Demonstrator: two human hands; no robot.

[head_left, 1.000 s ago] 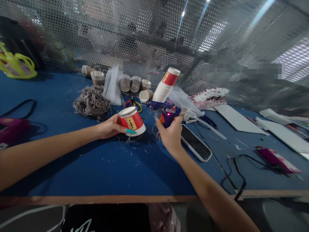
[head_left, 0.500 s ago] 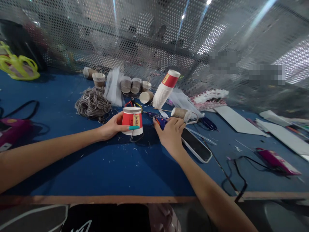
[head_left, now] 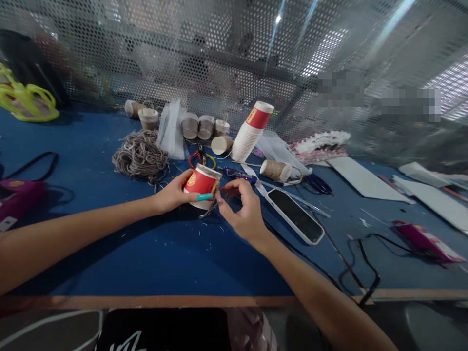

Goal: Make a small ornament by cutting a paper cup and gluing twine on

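My left hand (head_left: pixel 177 194) grips a red-and-white paper cup (head_left: pixel 199 182) from its left side, thumb across the front. The cup stands upside down and slightly tilted, with grey cord around its upper end; a loose strand of cord (head_left: pixel 209 210) hangs at its lower right. Close against the cup's right side is my right hand (head_left: pixel 243 207), its fingers curved and thumb and forefinger apart. Whether its fingertips touch the cup or the cord is hard to see. Just behind that hand, a blue glue gun (head_left: pixel 239 175) with a small red light lies on the table.
A grey cord pile (head_left: pixel 141 155) lies left of scissors (head_left: pixel 202 157). Behind stand a leaning paper cup stack (head_left: pixel 248 136) and several cord-wrapped cups (head_left: pixel 190 126). Right are a phone (head_left: pixel 296 214), a cord-wrapped cup (head_left: pixel 275 170), white boards (head_left: pixel 367 179) and a purple pouch (head_left: pixel 426 241).
My right hand has let go of the glue gun and moved left to the cup. My left hand has turned and tilted the cup, so its printed label faces further right.
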